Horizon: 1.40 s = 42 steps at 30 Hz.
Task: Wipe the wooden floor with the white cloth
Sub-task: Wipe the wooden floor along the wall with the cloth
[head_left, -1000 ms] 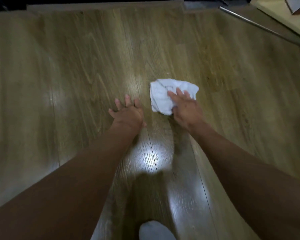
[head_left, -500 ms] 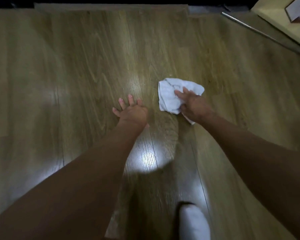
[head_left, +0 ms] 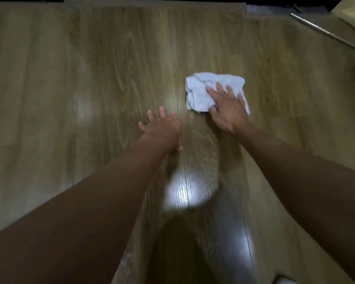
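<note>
Up at one o'clock from centre, your right hand (head_left: 228, 111) presses straight-fingered on the crumpled white cloth (head_left: 201, 93), left hand (head_left: 162, 126) splayed flat on the wooden floor (head_left: 90, 78) at its eight o'clock, holding nothing; wiping looks midway, nine o'clock boards probably left.

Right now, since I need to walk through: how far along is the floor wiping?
Done, apparently: curved wipe streaks nearer the camera. In hand: the right hand presses the crumpled white cloth onto the brown wooden floor; the left hand braces flat. Left: the outer planks show no streaks.
</note>
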### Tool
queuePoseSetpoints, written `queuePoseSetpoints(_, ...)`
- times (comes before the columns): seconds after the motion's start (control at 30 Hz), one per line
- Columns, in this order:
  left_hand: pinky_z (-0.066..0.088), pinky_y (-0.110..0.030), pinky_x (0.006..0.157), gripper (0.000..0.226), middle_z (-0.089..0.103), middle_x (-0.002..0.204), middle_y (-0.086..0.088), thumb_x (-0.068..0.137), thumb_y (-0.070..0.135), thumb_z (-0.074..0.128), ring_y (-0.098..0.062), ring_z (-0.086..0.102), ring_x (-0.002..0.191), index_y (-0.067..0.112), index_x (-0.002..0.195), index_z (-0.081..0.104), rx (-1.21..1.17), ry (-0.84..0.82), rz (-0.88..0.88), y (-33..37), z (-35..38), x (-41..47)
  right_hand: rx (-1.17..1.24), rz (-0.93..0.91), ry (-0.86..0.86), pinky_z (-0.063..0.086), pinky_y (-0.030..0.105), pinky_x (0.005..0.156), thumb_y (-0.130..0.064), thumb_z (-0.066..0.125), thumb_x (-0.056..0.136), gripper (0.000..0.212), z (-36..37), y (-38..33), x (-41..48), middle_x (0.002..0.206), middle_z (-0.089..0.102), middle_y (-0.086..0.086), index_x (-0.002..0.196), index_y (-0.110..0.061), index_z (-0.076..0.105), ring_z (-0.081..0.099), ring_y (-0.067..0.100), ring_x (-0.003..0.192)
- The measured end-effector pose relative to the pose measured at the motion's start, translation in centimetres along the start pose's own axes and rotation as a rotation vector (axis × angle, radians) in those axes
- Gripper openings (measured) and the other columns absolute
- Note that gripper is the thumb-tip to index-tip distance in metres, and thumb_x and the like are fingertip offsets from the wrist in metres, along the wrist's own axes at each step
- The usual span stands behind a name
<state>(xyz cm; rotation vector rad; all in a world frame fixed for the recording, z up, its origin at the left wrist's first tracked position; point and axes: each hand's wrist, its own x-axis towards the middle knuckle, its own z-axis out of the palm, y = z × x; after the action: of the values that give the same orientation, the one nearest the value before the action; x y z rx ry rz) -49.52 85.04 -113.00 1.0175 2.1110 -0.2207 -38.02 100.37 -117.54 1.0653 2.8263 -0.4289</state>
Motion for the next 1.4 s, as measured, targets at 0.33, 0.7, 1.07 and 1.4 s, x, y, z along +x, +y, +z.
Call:
queuePoseSetpoints(0.33,0.015,-0.063,0.112,0.105,-0.010,0.159,-0.013,0.078,0.045,0.071,-0.044,-0.002,0.144,0.020,0.151,0.001,0.069,0.159,0.038,-1.0,2.0,0.3,0.086,-0.388,0.088,0.017,0.041,0.118,-0.021,0.048,0.091,0.050,1.3,2.3,-5.6,0.151,0.039,-0.002,0.140,-0.029,0.046,0.027,0.015,0.143)
queuePoseSetpoints(0.7,0.043,-0.040,0.097,0.084,0.051,0.130,-0.019,0.066,0.069,0.067,-0.036,0.050,0.120,0.006,0.120,0.053,0.135,0.127,-0.036,2.4,-0.3,0.6,0.142,-0.374,0.039,0.016,0.038,0.116,-0.017,0.049,0.086,0.052,0.4,6.0,-7.4,0.149,0.042,0.002,0.136,-0.028,0.051,0.031,0.020,0.142)
queuePoseSetpoints(1.07,0.045,-0.042,0.088,0.028,0.059,0.115,-0.022,0.090,0.020,0.051,-0.040,0.056,0.107,0.003,0.113,0.055,-0.001,0.450,0.106,13.6,2.6,1.6,0.192,-0.074,0.105,0.009,0.040,0.118,-0.018,0.044,0.092,0.051,-1.2,9.2,-3.9,0.154,0.033,0.001,0.142,-0.029,0.044,0.020,0.021,0.146)
queuePoseSetpoints(1.4,0.028,-0.052,0.107,0.051,0.040,0.137,-0.033,0.100,0.037,0.035,-0.049,0.035,0.129,-0.003,0.132,0.041,0.161,0.328,0.082,15.2,3.5,1.3,0.198,0.085,0.189,0.011,0.042,0.118,-0.014,0.044,0.087,0.053,-2.7,18.3,-8.3,0.151,0.038,0.006,0.139,-0.024,0.049,0.025,0.022,0.145)
